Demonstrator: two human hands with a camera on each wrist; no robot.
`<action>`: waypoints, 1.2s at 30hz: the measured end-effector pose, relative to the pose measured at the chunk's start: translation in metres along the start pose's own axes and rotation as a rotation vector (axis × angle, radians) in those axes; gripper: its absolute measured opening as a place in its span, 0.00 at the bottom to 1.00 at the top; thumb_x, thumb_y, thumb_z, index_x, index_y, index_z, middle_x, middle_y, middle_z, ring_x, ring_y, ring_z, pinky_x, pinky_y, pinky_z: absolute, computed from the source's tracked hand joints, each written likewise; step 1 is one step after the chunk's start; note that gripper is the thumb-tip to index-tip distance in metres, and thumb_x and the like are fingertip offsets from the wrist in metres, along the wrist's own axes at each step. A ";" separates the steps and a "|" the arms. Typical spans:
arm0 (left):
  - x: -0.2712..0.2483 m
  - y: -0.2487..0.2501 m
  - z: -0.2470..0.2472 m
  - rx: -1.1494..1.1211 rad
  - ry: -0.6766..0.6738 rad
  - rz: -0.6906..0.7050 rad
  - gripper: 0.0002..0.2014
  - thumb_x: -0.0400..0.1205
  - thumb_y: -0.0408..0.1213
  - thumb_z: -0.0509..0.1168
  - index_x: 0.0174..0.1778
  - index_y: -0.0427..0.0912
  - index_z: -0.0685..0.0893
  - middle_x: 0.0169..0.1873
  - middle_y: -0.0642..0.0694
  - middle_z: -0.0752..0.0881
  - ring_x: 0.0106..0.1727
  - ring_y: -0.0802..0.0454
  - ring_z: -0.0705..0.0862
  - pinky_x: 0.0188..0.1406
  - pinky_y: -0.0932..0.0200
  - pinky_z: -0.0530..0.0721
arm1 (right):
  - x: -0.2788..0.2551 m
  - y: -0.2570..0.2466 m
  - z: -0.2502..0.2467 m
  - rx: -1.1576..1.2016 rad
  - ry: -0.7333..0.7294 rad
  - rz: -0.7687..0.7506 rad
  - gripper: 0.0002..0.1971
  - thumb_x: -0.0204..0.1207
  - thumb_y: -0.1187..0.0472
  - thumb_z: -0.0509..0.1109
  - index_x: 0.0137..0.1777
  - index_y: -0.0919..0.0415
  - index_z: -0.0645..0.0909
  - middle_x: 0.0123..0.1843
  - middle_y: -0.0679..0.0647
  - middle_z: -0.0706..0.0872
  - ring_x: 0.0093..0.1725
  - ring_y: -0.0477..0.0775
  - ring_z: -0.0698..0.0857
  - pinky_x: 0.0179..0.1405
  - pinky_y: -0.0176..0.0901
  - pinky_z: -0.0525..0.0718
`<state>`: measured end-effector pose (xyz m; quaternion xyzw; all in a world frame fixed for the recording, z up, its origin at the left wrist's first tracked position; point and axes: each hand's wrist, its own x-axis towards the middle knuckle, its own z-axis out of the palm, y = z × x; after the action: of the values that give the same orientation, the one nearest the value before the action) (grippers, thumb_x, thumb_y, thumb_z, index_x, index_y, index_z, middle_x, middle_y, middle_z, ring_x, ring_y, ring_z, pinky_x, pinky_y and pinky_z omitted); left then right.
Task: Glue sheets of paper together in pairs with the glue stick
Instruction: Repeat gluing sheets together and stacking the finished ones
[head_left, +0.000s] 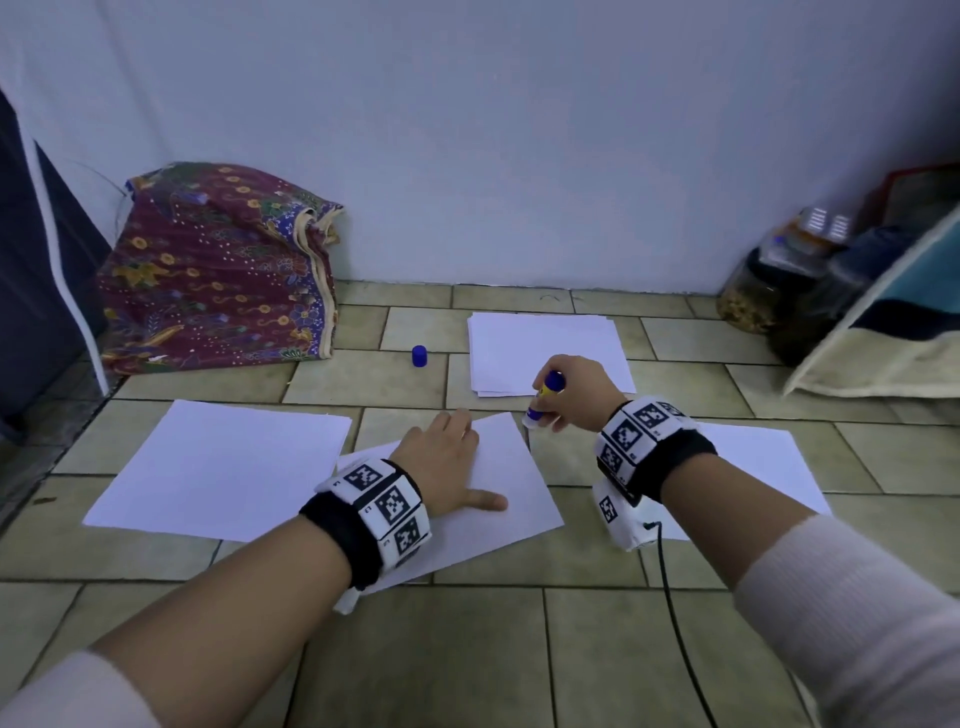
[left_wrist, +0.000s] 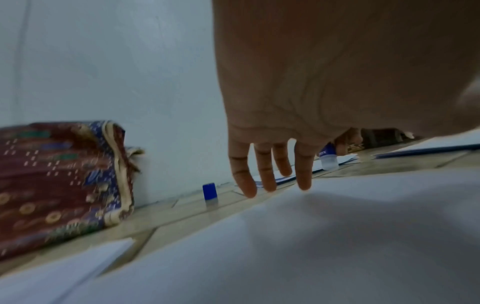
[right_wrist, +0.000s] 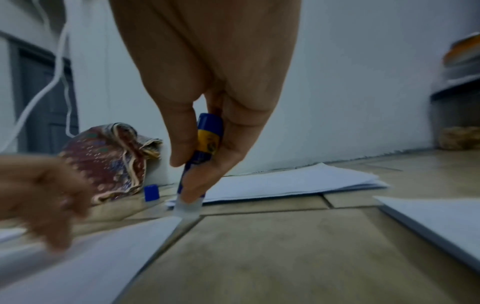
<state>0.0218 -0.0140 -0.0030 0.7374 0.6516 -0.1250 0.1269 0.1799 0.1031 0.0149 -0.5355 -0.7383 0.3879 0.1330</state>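
My right hand (head_left: 575, 392) is gripping the blue-and-yellow glue stick (head_left: 544, 398), tip at the white paper sheet's (head_left: 511, 486) corner; my left hand (head_left: 445, 467) is pressing it flat, fingers straight.

Sheets of paper (head_left: 498, 483): plain white, matt, smooth. Glue stick (right_wrist: 207, 142): glossy blue plastic barrel with a yellow printed label and a translucent, frosted-looking plastic tip. Cap (head_left: 420, 356): blue plastic, smooth. Floor (head_left: 467, 649): beige tiles with dark grout lines and a slight sheen. Cloth bundle (head_left: 218, 270): patterned fabric in maroon, soft folds. Wall (head_left: 519, 130): matt pale paint. Wrist bands (head_left: 379, 512): black fabric with printed white marker panels.
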 end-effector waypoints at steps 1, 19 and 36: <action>0.003 0.001 0.000 -0.021 0.023 0.006 0.40 0.78 0.66 0.60 0.76 0.38 0.65 0.77 0.43 0.60 0.75 0.45 0.63 0.66 0.48 0.73 | 0.000 -0.001 0.002 -0.019 0.011 -0.013 0.08 0.75 0.70 0.72 0.47 0.63 0.75 0.40 0.57 0.82 0.30 0.56 0.86 0.30 0.41 0.88; 0.036 0.008 0.006 -0.114 -0.005 -0.076 0.42 0.76 0.60 0.67 0.78 0.39 0.62 0.77 0.46 0.66 0.77 0.49 0.64 0.66 0.49 0.75 | 0.017 -0.010 0.027 -0.177 0.032 -0.202 0.11 0.71 0.68 0.75 0.52 0.64 0.82 0.45 0.53 0.82 0.40 0.47 0.78 0.32 0.24 0.72; 0.035 0.008 0.005 -0.086 0.009 -0.066 0.41 0.77 0.60 0.67 0.78 0.39 0.60 0.78 0.47 0.63 0.78 0.49 0.61 0.64 0.49 0.76 | 0.004 -0.009 0.005 -0.131 0.058 -0.288 0.09 0.72 0.67 0.75 0.50 0.62 0.81 0.45 0.56 0.86 0.40 0.51 0.84 0.44 0.37 0.84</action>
<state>0.0339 0.0157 -0.0202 0.7099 0.6809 -0.0978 0.1512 0.1695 0.1034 0.0171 -0.4427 -0.8269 0.3004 0.1732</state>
